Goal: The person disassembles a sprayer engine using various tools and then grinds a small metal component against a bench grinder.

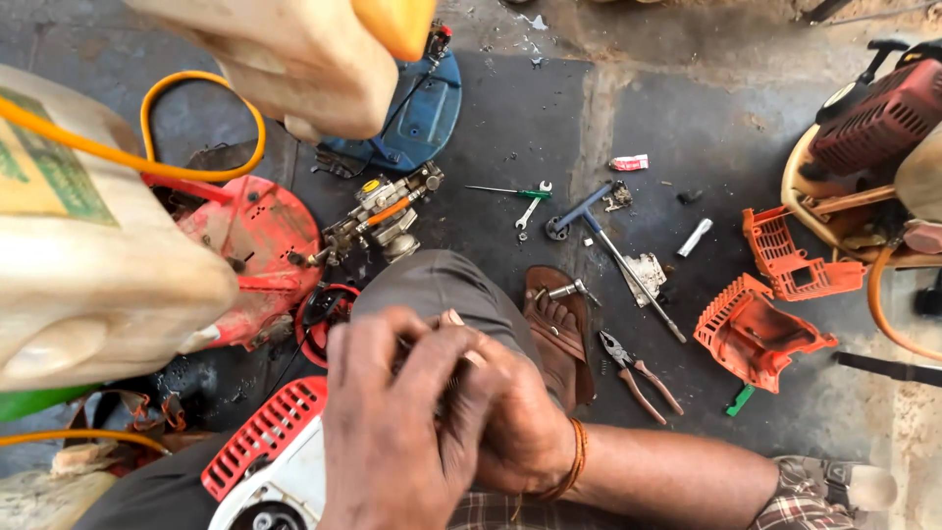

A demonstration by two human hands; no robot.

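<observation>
My left hand (392,422) and my right hand (520,427) are pressed together over my bent knee (442,280) in grey trousers. Their fingers close on a small dark part (457,378) that is almost wholly hidden between them. An orange thread band (574,461) circles the right wrist. Just below the left hand lies a red and white slatted engine cover (270,451). My foot in a brown sandal (561,329) rests on the floor beside the hands.
Pliers (638,373), a T-handle wrench (608,245), a small spanner (530,208) and a green-handled screwdriver (505,191) lie on the dark floor. Orange plastic covers (760,334) and a red engine (873,118) sit right. A metal carburettor assembly (388,216), red housing (255,245), white tank (88,255) and yellow hose (196,128) crowd the left.
</observation>
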